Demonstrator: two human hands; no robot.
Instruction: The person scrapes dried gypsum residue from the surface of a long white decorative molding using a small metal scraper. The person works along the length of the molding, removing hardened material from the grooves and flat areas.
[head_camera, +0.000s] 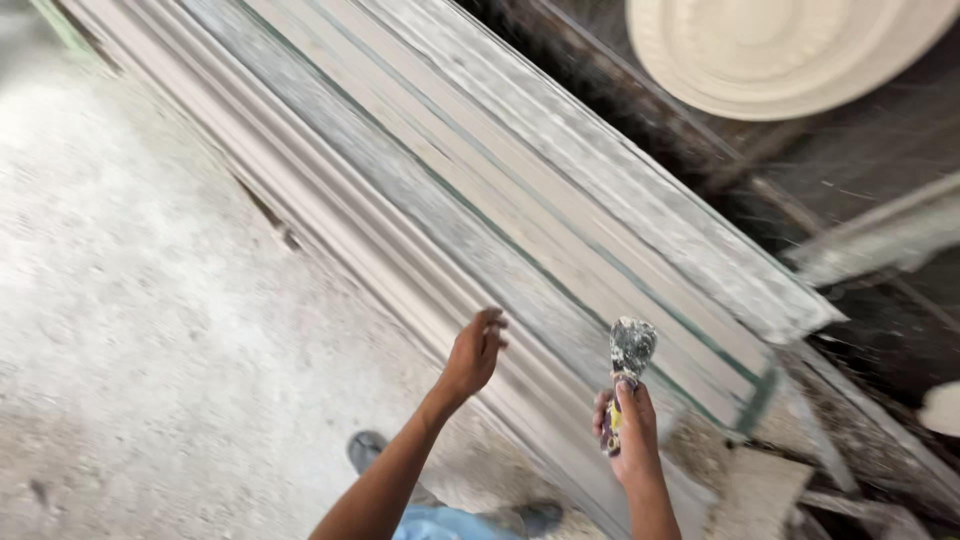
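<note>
The right hand (632, 432) is gripping 1 putty knife (627, 372), fingers wrapped tight round its yellow handle, thumb lying along the top. The blade is pointing up and away, caked with grey-white plaster, and is hovering over the lower end of the mouldings without visibly touching them. The left hand (474, 352) is holding nothing: fingers loosely curled together, palm turned down, hanging just above the near edge of the stacked mouldings; contact cannot be told from this view. Both forearms are reaching in from the bottom edge.

Under the hands, a stack of long plaster cornice mouldings (480, 190) is lying slantwise from top left to lower right. At least 4 lengths are showing, but motion blur is making an exact count uncertain. Thin green lines are running between the lengths.

1 round plaster ceiling medallion (780, 50) is sitting at the top right, well apart from both hands, partly cut off by the frame. 1 more pale moulding piece (880, 235) is lying at the right, over dark ground. Left of the stack, the dusty white floor (130, 330) is spreading out. 2 dark shoes are showing at the bottom, 1 (366, 450) near the left forearm and 1 (540, 516) between the arms.
</note>
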